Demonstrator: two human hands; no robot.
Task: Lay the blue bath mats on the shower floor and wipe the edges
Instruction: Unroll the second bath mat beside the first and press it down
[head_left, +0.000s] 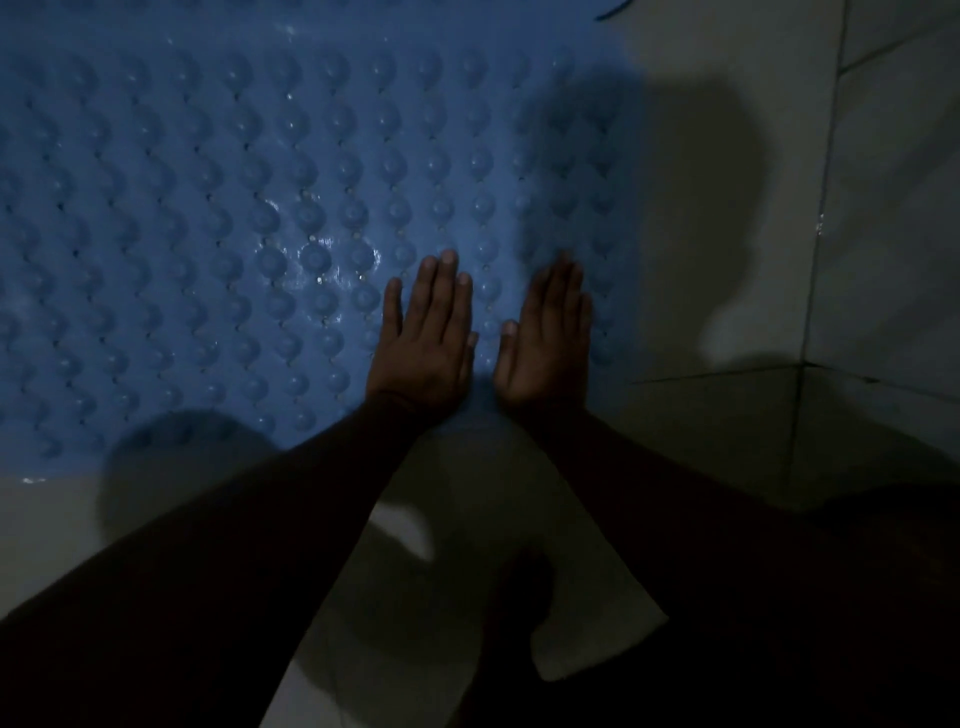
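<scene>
While both of your hands lie flat on the blue bath mat (234, 208), you are in the laying step: pressing the mat down onto the shower floor (498, 488) so it seats.

Your left hand (426, 338) and right hand (545, 338) sit side by side near the mat's near right corner. The fingers are straight and together, palms down, and neither hand grips anything. Dark sleeves cover both arms to the wrist. The mat spreads away to the left and ahead of you, its bumped surface up and wet-looking where the light catches it. Its right edge runs just beside your right hand, with bare pale floor between it and the tiled wall (893, 208).

A thin blue sliver (610, 11) shows at the top edge. It may be another mat, but too little of it is in view to say.

For the next move, I judge you should work your flat palms outward toward the near and right edges to seat the corner. Wiping the edges calls for a cloth, and none is in view.

No brand, label or writing can be read anywhere; the scene is very dim.
</scene>
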